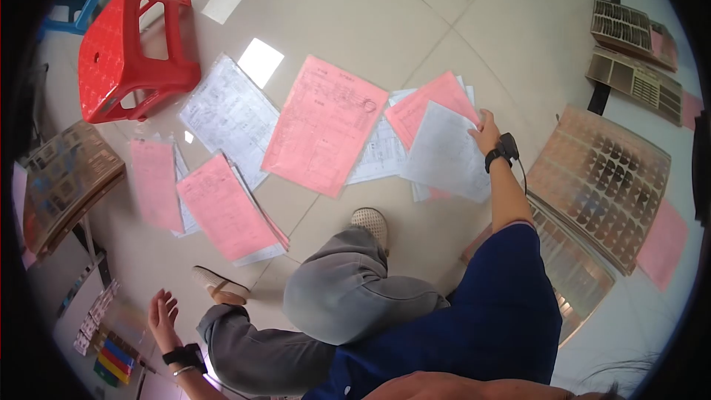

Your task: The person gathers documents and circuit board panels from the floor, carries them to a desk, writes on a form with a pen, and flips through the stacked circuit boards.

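Holding one pale sheet [444, 154] in right hand [486, 134], left hand [164, 318] loosely spread, one red stool [111, 58]

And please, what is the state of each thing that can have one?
Left hand: empty, loosely curled.
Right hand: touching the white sheet near its corner, grip unclear.
White sheet: unfolded, partly covering a smaller pink sheet.
Large pink sheet: lying on the floor.
Red stool: apparently upright.

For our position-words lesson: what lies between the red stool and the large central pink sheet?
In the head view: a pale printed sheet, a bright square patch beside it.
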Demonstrator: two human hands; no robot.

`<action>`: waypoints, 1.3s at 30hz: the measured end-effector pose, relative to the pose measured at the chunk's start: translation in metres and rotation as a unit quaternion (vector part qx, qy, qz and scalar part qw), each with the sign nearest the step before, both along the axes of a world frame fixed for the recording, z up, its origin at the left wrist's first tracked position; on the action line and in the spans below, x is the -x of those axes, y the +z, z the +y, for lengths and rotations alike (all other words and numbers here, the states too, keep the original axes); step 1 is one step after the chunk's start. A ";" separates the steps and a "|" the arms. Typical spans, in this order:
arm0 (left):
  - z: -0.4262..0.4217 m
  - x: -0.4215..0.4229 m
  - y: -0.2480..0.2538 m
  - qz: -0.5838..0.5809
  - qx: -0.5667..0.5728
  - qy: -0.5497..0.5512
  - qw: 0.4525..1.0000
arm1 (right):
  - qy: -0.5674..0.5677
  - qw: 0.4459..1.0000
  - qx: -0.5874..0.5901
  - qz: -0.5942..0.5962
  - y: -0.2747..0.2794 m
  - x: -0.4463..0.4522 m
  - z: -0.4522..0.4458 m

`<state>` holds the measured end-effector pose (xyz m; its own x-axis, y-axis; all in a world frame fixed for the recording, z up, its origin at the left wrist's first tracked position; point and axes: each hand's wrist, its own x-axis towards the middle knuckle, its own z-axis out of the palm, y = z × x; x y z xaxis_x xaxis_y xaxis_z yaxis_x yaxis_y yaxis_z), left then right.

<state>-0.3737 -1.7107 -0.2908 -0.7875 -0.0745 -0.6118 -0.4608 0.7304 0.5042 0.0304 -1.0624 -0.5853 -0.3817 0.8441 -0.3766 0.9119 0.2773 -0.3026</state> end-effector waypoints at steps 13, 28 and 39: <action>0.105 -0.095 -0.154 -0.171 -0.168 -0.001 0.971 | -0.107 0.985 0.056 0.126 -0.001 -0.058 -0.007; 0.134 -0.132 -0.184 -0.190 -0.174 -0.143 0.956 | -0.237 0.971 -0.013 0.041 -0.027 -0.026 -0.136; 0.131 -0.130 -0.201 -0.148 -0.190 -0.136 0.961 | 0.084 0.982 0.122 0.120 0.193 0.032 -0.042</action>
